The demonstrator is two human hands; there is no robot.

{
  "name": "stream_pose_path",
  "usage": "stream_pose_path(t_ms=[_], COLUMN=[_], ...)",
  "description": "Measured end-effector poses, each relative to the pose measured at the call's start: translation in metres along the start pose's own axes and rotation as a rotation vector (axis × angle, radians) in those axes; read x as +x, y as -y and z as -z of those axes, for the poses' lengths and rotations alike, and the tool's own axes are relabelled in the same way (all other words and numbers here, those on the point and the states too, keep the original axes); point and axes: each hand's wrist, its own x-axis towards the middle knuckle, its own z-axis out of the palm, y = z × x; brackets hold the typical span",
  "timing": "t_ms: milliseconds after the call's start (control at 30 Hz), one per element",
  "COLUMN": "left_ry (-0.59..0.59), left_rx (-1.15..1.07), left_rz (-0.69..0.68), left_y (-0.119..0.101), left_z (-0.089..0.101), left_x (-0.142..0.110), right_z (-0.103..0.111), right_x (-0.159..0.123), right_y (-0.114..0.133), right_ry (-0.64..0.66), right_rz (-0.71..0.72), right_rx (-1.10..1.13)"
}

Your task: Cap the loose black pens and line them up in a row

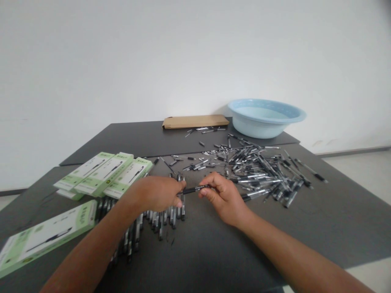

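- Clearly, one black-gripped pen (195,189) is held level above the counter (207,252), spanning the gap between the two hands.
- The left hand (159,193) has its fingers drawn narrow around the pen's left end; the right hand (226,200) pinches the other end between thumb and fingertips.
- Both forearms reach in from the near side, angled inward, the left palm turned down and the right hand curled with its thumb toward the pen.
- Just below and beside the left hand, a laid-out group of pens (160,228) lies roughly side by side, partly hidden by the forearm; their full number cannot be told.
- To the right of the hands spreads a loose pile of pens (265,165), crossed at many angles and too tangled to count.
- Bare surface lies between the forearms, and more runs from the pile to the counter's right edge.
- On the left, four green-and-white boxes (105,173) show their printed tops: three overlapping, one nearer and apart; other box edges show beneath the group.
- Farther out, past a seam, sit one flat cardboard piece (195,121), a few scattered pens (204,129) before it, and one blue basin (259,126) near the far right corner.
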Motion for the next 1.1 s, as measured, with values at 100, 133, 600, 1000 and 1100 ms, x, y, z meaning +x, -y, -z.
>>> stream_pose_path(t_ms=[100, 133, 600, 1000, 1100], left_ry=[-0.023, -0.026, 0.002, -0.015, -0.033], left_rx=[-0.001, -0.004, -0.015, -0.091, -0.072], left_rz=[0.004, 0.001, -0.084, -0.156, -0.094], left_y=[-0.001, -0.001, 0.006, -0.004, 0.004], left_z=[-0.002, -0.003, -0.005, 0.001, 0.000], left_x=[-0.003, -0.004, 0.002, 0.007, 0.005], right_z=[0.000, 0.000, -0.004, -0.019, -0.016], right_x=[-0.001, -0.002, 0.001, 0.009, 0.014], right_y=[0.003, 0.004, 0.001, -0.009, -0.016], right_ry=[-0.002, -0.004, 0.117, 0.053, -0.083], right_rz=[0.023, 0.033, -0.081, -0.177, -0.308], right_rx=[-0.016, -0.028, 0.495, 0.829, 0.886])
